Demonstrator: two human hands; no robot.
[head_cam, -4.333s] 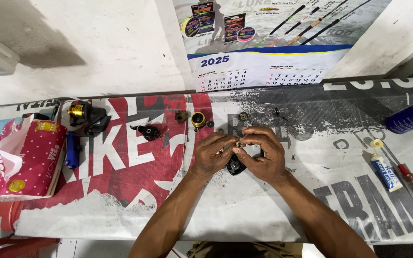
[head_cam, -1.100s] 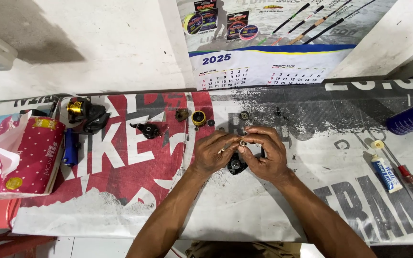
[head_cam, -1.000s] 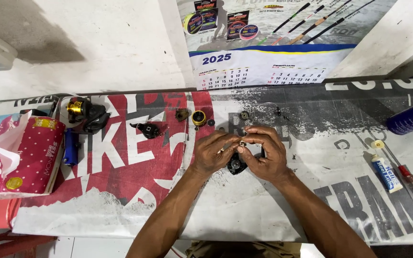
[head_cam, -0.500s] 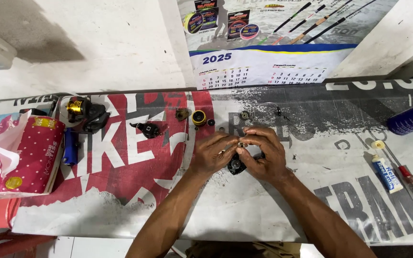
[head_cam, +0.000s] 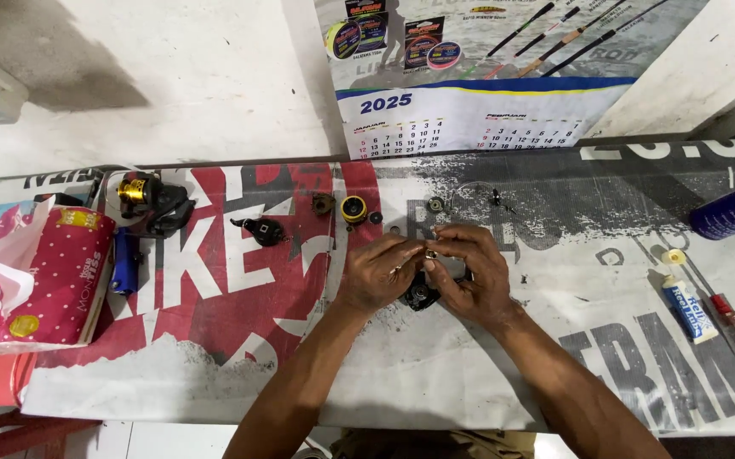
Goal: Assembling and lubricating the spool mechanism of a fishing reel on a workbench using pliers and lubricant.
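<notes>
Little has shifted since a moment ago: both hands stay together over the worktop point(head_cam: 435, 374), only nudged closer. My left hand point(head_cam: 382, 272) and right hand point(head_cam: 474, 276) meet fingertip to fingertip, fingers pressed together, pinching a tiny metal part point(head_cam: 429, 253) between them. Beneath my palms sits the black reel body point(head_cam: 421, 295), touching my right hand. At ten o'clock from my hands lie a gold-rimmed cap point(head_cam: 353, 208) and a black side plate point(head_cam: 262, 229). Far out at nine o'clock stands a red dotted tissue pack point(head_cam: 43, 276); at three o'clock, a small grease tube point(head_cam: 689, 308).
</notes>
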